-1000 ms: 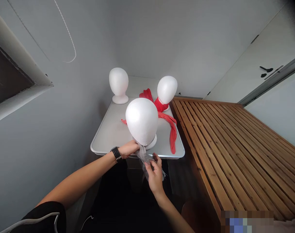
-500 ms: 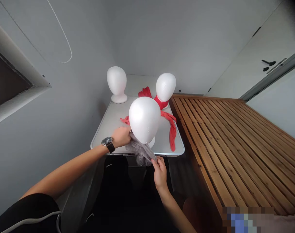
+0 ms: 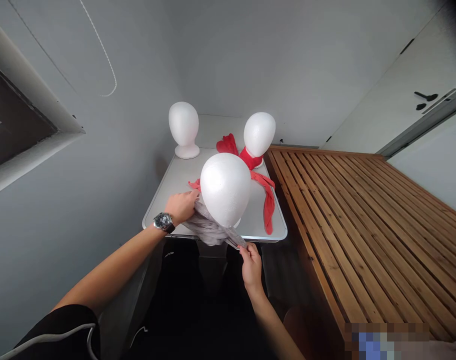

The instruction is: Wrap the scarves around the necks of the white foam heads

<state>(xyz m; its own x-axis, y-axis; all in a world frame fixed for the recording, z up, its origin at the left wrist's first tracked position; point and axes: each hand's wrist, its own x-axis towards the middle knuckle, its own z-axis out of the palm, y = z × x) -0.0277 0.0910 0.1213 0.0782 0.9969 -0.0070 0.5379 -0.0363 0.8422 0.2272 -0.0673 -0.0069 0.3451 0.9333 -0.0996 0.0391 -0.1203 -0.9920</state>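
A white foam mannequin head [image 3: 225, 187] stands near the front edge of the table. Across its neck, on the side towards me, a thin grey scarf [image 3: 209, 227] is stretched, hanging a little over the table edge. My left hand [image 3: 182, 206], with a watch above it, is closed on the scarf left of the head. At the lower right, my right hand [image 3: 251, 262] pinches the scarf's other part just beyond the table edge. Coral-red cloth [image 3: 267, 205] shows on both sides of the head, its middle hidden behind it.
Two more foam heads stand further back: a bare one [image 3: 184, 127] at left and one [image 3: 259, 132] at right with a red scarf [image 3: 250, 159] around its neck. The table [image 3: 164, 200] adjoins a grey wall. A slatted wooden bench [image 3: 348, 215] runs along the right.
My left hand has moved slightly left and pulled the grey scarf outward, so it lies wider and less bunched. My right hand keeps its pinch, a little lower and further right.
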